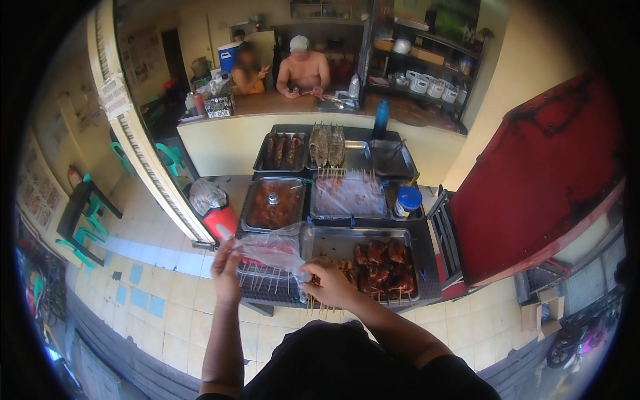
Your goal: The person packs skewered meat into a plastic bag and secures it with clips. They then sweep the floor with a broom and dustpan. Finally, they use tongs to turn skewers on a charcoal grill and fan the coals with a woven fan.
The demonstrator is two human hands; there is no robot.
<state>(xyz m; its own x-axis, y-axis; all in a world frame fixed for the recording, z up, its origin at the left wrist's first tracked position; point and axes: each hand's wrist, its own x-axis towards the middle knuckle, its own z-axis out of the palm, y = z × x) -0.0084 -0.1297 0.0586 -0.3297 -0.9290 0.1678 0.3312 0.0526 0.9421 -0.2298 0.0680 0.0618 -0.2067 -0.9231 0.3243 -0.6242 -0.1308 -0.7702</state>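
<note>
The clear plastic (270, 252) lies between my two hands, in the lower middle of the frame, with its longer direction going from left to right. My left hand (225, 275) is at its left end, and the fingers are closed in a pinch on the edge. My right hand (328, 283) is at its right end, and here also the fingers are bent together on the film, with no gap which I can see. Both hands are about equally near to it.

Below the plastic there are thin sticks (265, 280) of skewers with pink-red food, on the near left of the dark counter (431, 280). I cannot tell if the film touches them.

Just beside, right of centre, a large metal tray (417, 290) contains dark glazed meat (382, 263) at its right and lighter skewers (345, 267) at its left. Above in the frame, one tray holds reddish food (270, 217) with a round metal object (273, 199) on it; to its right, another tray of skewers is under plastic film (348, 193).
</note>
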